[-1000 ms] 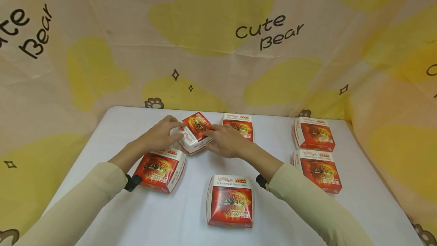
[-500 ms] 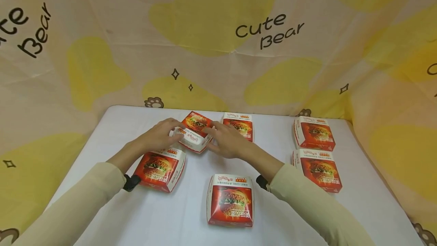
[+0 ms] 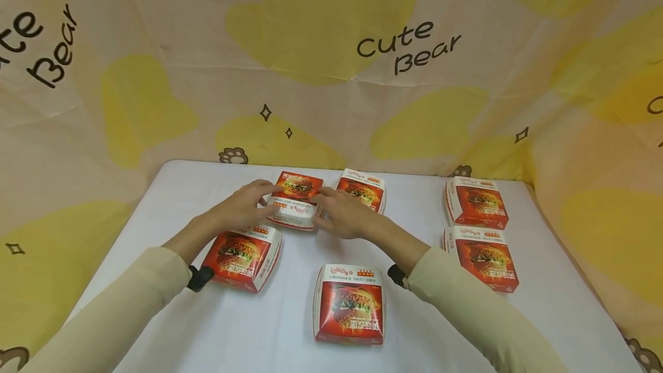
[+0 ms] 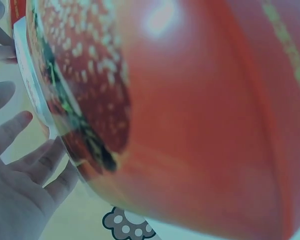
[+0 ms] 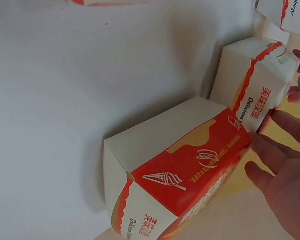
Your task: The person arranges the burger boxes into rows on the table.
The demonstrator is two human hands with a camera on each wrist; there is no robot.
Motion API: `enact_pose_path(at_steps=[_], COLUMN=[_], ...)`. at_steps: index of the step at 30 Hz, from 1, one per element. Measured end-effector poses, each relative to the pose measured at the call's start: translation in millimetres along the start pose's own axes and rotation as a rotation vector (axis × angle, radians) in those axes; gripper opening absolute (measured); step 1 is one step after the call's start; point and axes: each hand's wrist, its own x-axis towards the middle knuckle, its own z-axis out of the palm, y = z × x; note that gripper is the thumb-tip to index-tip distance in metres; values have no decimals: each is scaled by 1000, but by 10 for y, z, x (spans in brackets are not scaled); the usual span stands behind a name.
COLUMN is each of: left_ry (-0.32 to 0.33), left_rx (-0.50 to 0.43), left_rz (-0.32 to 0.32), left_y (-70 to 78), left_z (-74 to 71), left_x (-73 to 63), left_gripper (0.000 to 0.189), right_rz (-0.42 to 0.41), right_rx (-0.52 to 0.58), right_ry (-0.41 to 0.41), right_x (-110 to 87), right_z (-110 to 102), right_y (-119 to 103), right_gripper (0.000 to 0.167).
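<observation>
Between both hands lies a red and white paper burger box (image 3: 296,189), near the back left of the table, its front edge now roughly parallel to the table's back edge. My left hand (image 3: 247,203) touches its left side, and my right hand (image 3: 342,212) its right side. In the right wrist view, the right hand (image 5: 284,165) has fairly straight fingers at the white box side (image 5: 259,90). The left wrist view shows the left hand (image 4: 20,185) with spread fingers beside the box's white edge (image 4: 32,75). Another burger box (image 3: 361,189) stands just behind the right hand, slightly turned.
A burger box (image 3: 240,258) sits under the left wrist, and another (image 3: 349,304) stands in the front middle. Two more, one back (image 3: 477,203) and one front (image 3: 481,258), stand on the right, the latter partly behind the right sleeve. A patterned cloth (image 3: 331,73) hangs behind the white table (image 3: 414,332).
The burger box between the hands has turned from slanted to square with the table. The box behind the right hand has been turned slightly. Both hands have hardly moved.
</observation>
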Motion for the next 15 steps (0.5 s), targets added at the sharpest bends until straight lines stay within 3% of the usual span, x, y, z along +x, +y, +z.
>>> enact_pose_path(at_steps=[15], left_ry=[-5], left_rx=[-44], left_rz=[-3], left_y=[-18], left_z=[4], left_x=[-33], left_gripper=[49], right_rz=[59], right_rx=[92], right_ry=[-28], right_x=[3], right_z=[3], right_y=[-23], right_gripper=[53])
